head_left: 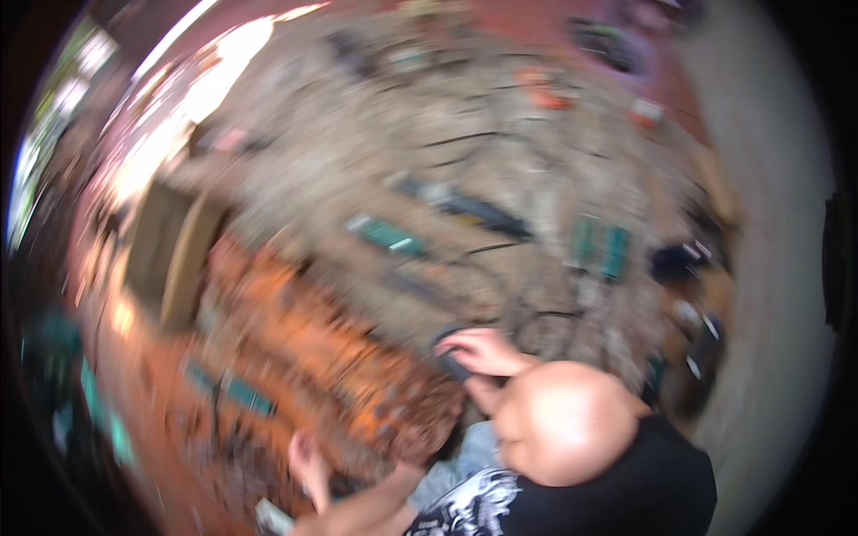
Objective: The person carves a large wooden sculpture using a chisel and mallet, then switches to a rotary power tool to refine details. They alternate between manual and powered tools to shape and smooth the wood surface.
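My right hand (483, 353) is beside the near end of a large rough orange-brown wood piece (331, 330). Its fingers curl round a dark rounded object (450, 353), whose kind blur hides. My left hand (308, 460) is at the lower left, close to the wood's near side. Blur smears its fingers, and I see nothing clear in them. A small whitish block-like thing (273, 516) lies just below that hand. My bare arms and a black shirt with a white print fill the lower part.
Teal hand tools lie on dusty ground, one in the middle (386, 235) and one at the right (615, 252). A long dark tool (478, 213) and dark cords lie beyond. An open wooden box (161, 250) stands at the left. A pale wall (769, 268) runs along the right.
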A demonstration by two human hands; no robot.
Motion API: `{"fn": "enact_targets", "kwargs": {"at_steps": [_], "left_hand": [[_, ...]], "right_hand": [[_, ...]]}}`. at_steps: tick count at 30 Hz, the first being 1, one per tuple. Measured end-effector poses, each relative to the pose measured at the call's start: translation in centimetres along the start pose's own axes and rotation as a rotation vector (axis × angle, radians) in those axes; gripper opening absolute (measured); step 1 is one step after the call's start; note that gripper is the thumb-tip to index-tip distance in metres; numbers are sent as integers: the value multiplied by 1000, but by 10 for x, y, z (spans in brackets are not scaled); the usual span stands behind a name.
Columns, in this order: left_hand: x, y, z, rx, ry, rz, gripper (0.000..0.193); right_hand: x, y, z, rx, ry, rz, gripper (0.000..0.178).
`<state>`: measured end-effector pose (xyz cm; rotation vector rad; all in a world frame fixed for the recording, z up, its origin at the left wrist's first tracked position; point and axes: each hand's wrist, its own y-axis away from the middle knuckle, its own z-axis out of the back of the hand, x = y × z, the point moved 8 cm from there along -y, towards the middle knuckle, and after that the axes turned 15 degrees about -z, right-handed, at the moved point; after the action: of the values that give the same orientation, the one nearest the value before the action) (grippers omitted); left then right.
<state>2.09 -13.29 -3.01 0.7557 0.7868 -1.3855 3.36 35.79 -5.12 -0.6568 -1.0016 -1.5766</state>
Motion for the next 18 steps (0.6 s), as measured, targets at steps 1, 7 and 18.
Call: {"fn": "enact_targets", "kwargs": {"at_steps": [1,7,18], "left_hand": [[-6,9,8,99,-68,117,19],[-43,-26,-51,256,7,-1,22],[61,25,26,-262,185,208,22]], "right_hand": [[-2,4,-31,21,-80,22,34],[-77,48,-21,42,-410,-384,33],[-68,19,-9,221,-67,-354,35]]}}
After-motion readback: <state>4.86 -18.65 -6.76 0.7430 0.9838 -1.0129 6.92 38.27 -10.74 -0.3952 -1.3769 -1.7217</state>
